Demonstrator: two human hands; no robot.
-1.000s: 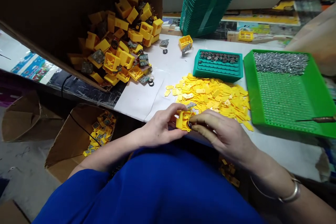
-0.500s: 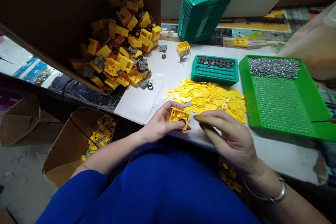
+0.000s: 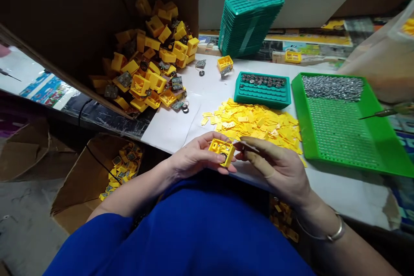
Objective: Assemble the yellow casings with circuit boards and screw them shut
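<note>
My left hand [image 3: 202, 154] grips a small yellow plastic housing [image 3: 213, 145], open side up, at the table's front edge. Its thumb presses on a round black speaker [image 3: 223, 158] inside the housing. Thin wires run from the housing towards my right hand [image 3: 278, 166]. Between the thumb and fingers of that hand is a small dark circuit board [image 3: 243, 146], seen nearly edge-on and partly hidden by the fingers. Just beyond both hands lies a heap of flat yellow plastic pieces [image 3: 255, 120].
A cardboard box [image 3: 74, 60] on its side spills yellow housings [image 3: 157, 82]. Behind the heap sit a teal tray [image 3: 261, 95] of round black parts and a tied teal tray stack [image 3: 249, 23]. At right, a green tray [image 3: 346, 138] holds metal screws [image 3: 333, 87]; a screwdriver [image 3: 388, 111] tip reaches over it.
My right hand has moved left to the housing and closed on the circuit board, which hung loose beside it. The screwdriver at the right reaches further over the green tray.
</note>
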